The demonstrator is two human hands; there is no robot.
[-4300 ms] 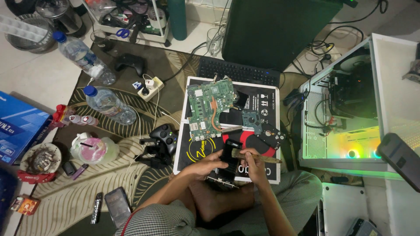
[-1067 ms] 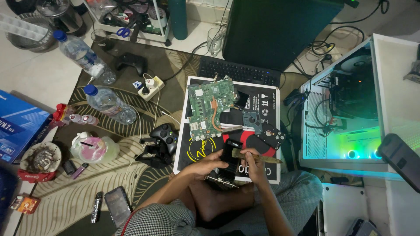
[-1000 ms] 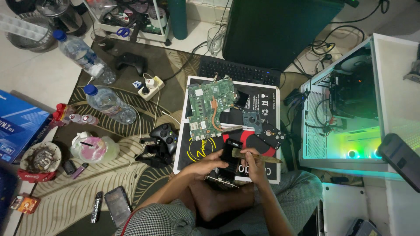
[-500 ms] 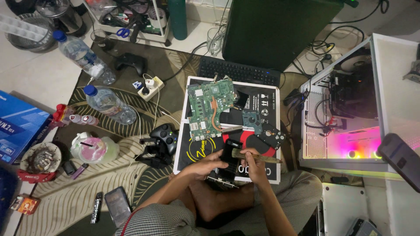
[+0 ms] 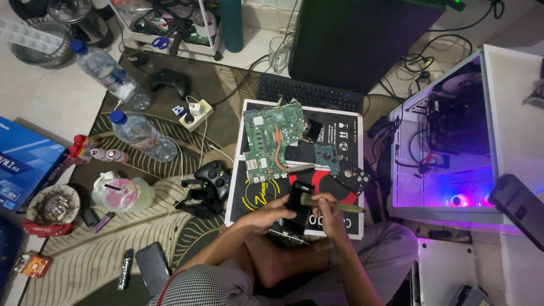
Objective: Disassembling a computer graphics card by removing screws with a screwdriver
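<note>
at the far left a blue box [image 5: 25, 164] is lying on the floor, and just right of it a round ashtray [image 5: 54, 205] is sitting on the patterned rug [image 5: 85, 266]. two clear water bottles [image 5: 141, 135] are lying on the rug further right, with a white power strip [image 5: 194, 113] and a black game controller [image 5: 212, 177] beyond them, and a dark phone [image 5: 152, 266] is lying near the person's knee. a flat printed cardboard box [image 5: 348, 127] is lying in the middle of the rug, carrying a green circuit board [image 5: 272, 139].

the left hand [image 5: 266, 214] is gripping a black computer part [image 5: 294, 212] from its left side; the fingers [image 5: 283, 204] are curling over the part's left edge, closed on it, and the part is standing tilted over the near edge of the cardboard box, above the person's crossed legs. the right hand [image 5: 330, 218] is sitting just right of the part, its fingers pinched shut around a thin greenish brush [image 5: 334, 205], which is pointing left to right with its left end touching the part's upper face.

further right a small hard drive [image 5: 351, 175] is resting on the cardboard box, and at the far right an open white computer case [image 5: 453, 141] is glowing purple inside.
</note>
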